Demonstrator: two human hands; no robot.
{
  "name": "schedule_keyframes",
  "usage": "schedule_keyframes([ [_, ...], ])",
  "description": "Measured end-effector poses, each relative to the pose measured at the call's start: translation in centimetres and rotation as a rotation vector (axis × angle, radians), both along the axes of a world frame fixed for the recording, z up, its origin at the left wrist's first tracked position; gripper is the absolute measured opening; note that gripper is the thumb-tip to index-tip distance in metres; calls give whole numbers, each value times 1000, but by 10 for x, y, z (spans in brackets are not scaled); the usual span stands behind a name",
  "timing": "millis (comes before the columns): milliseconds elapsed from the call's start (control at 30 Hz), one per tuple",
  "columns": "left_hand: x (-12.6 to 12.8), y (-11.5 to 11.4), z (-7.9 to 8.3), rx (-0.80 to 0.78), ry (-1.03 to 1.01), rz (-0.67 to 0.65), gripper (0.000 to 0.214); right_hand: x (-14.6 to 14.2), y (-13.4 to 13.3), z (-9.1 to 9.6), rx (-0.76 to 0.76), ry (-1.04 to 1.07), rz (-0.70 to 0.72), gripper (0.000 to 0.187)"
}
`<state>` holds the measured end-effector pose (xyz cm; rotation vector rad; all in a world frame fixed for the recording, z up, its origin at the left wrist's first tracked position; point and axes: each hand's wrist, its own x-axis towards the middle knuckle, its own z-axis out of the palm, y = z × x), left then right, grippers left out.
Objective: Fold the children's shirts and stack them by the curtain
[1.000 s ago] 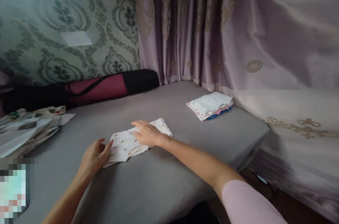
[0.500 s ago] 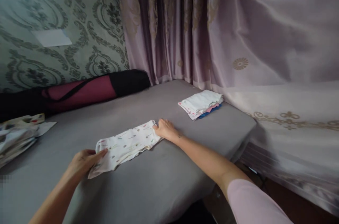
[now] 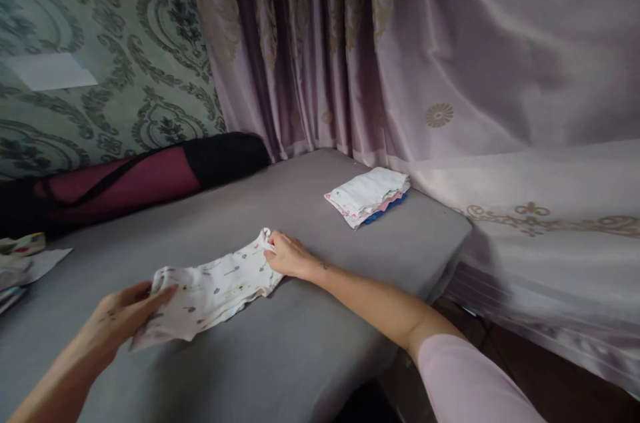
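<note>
A white baby garment (image 3: 215, 289) with small coloured prints, folded into a long strip, is stretched between my two hands over the grey bed. My left hand (image 3: 127, 309) pinches its near left end, thumb on top and fingers beneath. At the far right end, my right hand (image 3: 287, 254) has its fingers closed on the fabric, which bunches up there. The cloth's left end looks lifted a little off the sheet. Whether it is a shirt or trousers I cannot tell.
A neat stack of folded clothes (image 3: 369, 196), white on top with pink and blue below, lies near the far right edge of the bed (image 3: 300, 196). Loose clothes (image 3: 30, 263) lie at the left. A long maroon and black bag (image 3: 135, 176) rests along the wall; curtains (image 3: 320, 63) hang behind.
Both hands have kept hold of the garment, which now bunches at its right end and rises slightly at the left. The whole view has shifted, so things appear farther left.
</note>
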<state>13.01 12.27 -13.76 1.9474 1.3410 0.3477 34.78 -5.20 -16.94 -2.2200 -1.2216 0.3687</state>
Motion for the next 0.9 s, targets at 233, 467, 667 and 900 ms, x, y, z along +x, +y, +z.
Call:
schedule_keyframes([
  [233,65,-21,49,-383,-290,-164,62,66,-43,25,228,504,-207,19],
  [467,195,-90,55,-584,-496,-371,43,174,-136,79,273,625,-409,15],
  [667,300,-142,29,-687,-694,-405,27,258,-172,97,47,80,-690,32],
  [900,363,-173,0,-830,-830,-323,20,328,-173,84,-65,-164,-693,34],
])
